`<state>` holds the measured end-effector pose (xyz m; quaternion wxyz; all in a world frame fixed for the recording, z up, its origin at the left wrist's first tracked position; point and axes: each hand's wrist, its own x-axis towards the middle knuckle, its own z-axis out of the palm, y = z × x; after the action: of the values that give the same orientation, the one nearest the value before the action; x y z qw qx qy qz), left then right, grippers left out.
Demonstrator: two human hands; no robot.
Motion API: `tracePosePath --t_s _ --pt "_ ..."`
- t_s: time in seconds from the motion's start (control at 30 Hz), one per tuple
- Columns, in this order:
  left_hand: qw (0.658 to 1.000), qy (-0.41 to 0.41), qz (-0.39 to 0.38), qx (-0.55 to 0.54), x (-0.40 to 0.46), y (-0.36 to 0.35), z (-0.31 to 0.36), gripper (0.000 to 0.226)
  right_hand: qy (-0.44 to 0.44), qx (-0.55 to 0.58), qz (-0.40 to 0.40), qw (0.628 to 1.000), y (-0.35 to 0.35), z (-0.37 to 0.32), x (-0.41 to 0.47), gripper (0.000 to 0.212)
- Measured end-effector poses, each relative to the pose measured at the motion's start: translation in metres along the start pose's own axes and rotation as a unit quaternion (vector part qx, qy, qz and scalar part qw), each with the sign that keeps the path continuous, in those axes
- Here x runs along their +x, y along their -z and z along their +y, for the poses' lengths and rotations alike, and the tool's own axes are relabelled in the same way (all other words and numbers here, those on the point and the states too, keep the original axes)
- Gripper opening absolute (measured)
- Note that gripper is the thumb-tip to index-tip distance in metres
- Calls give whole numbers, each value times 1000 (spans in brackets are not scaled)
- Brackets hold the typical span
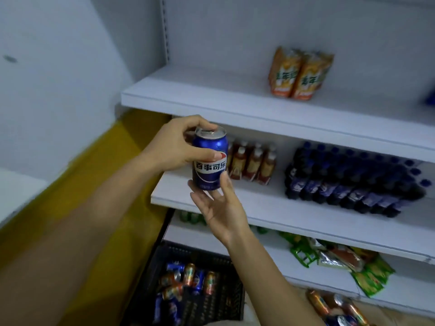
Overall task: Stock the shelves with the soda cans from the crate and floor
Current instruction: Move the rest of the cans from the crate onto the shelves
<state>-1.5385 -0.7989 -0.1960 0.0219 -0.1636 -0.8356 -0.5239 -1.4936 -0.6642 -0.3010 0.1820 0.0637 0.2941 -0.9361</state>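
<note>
1. A blue soda can (210, 158) is held upright in the air, in front of the left end of the middle shelf (235, 203).
2. The can is gripped by the left hand (175, 147): the thumb is laid across the label and the fingers are curled over the top rim.
3. The right hand (220, 208) is seen palm up just below the can, fingers relaxed and spread; two fingertips are touching the can's lower edge, and nothing is grasped.
4. A black crate (211, 278) is noted on the floor below the hands, by the left end of the lowest shelf; loose orange and blue cans (193, 278) are lying inside on their sides.
5. On the middle shelf, a group of small reddish bottles (254, 161) is standing just right of the held can, toward the back.
6. On the top shelf (211, 100), two orange drink cartons (299, 75) are standing side by side, touching.
7. Rows of dark blue-capped bottles (348, 180) are recorded at the right part of the middle shelf.
8. Green snack packets (353, 262) are lying on the lowest shelf at the right.
9. More cans (334, 304) are lying at the lower right; what they rest on cannot be told.
</note>
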Motion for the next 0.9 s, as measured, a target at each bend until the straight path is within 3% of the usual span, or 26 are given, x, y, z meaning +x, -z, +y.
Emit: tracePosePath --t_s 0.1,0.3,0.63,0.77,0.9 --pt "997 -56 -52 22 15 -3 39 46 97 -142 -54 984 -16 -29 -4 84" --pt "985 -137 -96 33 42 -23 98 44 211 -172 -46 961 -29 -94 -26 77" --pt "979 -160 -126 26 80 -108 155 52 237 -179 -8 955 13 -172 -69 62" --pt "980 -156 -126 5 102 -180 183 65 247 -201 41 947 58 -230 -97 65" --pt "981 -158 -111 -22 133 -269 225 70 255 -125 80 956 115 -305 -137 67"
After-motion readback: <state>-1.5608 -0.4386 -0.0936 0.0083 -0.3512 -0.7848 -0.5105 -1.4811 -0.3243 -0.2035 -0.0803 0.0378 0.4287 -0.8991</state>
